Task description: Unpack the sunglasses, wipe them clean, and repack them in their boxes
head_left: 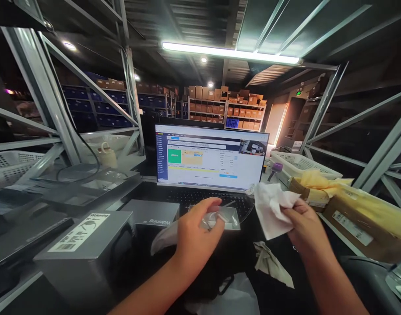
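Observation:
My right hand [302, 221] pinches a crumpled white tissue [274, 210], held up in front of the monitor's lower right corner. My left hand [197, 229] hovers over the middle of the black desk, its fingers curved and apart. Behind those fingers lies a clear plastic packet [232, 218]; whether they touch it I cannot tell. Left of my wrist is a translucent plastic bag [163, 238], partly hidden by the hand. A second crumpled, greyish tissue [273, 265] rests on the desk below my right hand.
A monitor [200, 159] stands behind a dark keyboard [243, 203]. Grey boxes [85, 236] with labels stand at left. A cardboard box [358, 223] and a white basket [305, 166] are at right. Translucent plastic [236, 295] lies at the front. Metal shelf posts flank the desk.

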The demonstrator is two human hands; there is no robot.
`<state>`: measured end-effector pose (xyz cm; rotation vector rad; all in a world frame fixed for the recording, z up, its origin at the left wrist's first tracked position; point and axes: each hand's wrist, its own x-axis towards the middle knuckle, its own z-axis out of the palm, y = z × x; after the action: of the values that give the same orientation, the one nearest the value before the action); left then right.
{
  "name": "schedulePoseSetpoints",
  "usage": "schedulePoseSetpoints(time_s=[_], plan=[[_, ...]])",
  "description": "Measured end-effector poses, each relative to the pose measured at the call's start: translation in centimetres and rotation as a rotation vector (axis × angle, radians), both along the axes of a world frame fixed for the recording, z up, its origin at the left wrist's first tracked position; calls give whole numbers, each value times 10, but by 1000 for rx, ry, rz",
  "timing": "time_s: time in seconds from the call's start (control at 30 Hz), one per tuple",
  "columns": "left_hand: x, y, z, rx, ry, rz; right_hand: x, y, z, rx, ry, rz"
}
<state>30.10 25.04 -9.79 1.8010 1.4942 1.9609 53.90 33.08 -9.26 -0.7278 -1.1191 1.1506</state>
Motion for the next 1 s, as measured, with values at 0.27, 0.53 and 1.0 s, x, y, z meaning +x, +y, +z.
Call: schedulePoseSetpoints(time_s=[0.27,0.53,1.0], plan=[[8,3,-11,47,40,49,-65,-64,-12,65,41,704],[11,-4,-12,271,302,199,-55,-53,-37,481,-557,383],[15,-4,-21,280,400,157,-59,-46,-4,767,-418,214]])
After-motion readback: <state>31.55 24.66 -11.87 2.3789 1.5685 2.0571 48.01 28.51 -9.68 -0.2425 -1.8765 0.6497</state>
